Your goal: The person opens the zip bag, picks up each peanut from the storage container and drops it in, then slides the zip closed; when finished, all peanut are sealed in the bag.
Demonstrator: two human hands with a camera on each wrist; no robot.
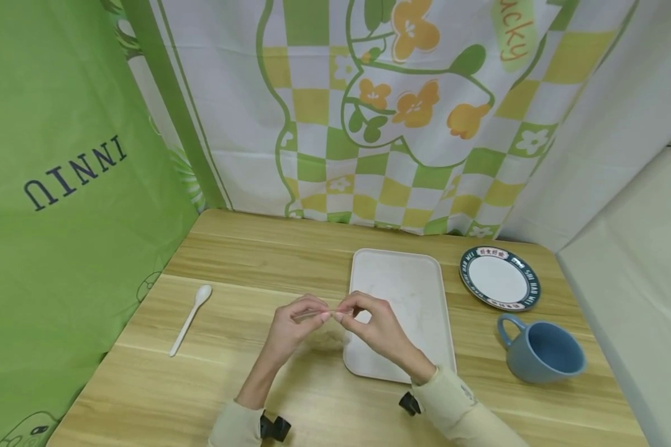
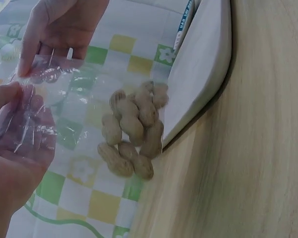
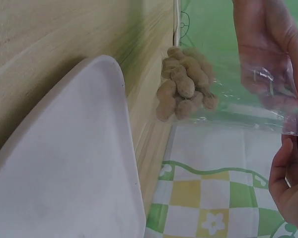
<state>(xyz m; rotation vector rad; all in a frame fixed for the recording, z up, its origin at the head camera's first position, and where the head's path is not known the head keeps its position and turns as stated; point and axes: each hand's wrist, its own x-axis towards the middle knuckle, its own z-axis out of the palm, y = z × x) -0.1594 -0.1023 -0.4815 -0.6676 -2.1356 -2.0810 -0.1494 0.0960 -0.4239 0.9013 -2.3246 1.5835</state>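
Observation:
A clear plastic bag with several unshelled peanuts hangs between my two hands. My left hand pinches one side of its top edge between thumb and fingers. Close beside it, my right hand pinches the other side in the same way, the fingertips of both hands nearly meeting. The peanuts are bunched at the bottom of the bag, as the right wrist view also shows. From the head view, the bag shows only faintly below the hands, left of the white tray, which my right hand partly covers.
A white spoon lies at the left of the wooden table. At the right are a plate with a dark patterned rim and a blue mug. Patterned curtains hang behind the table, and green cloth borders its left.

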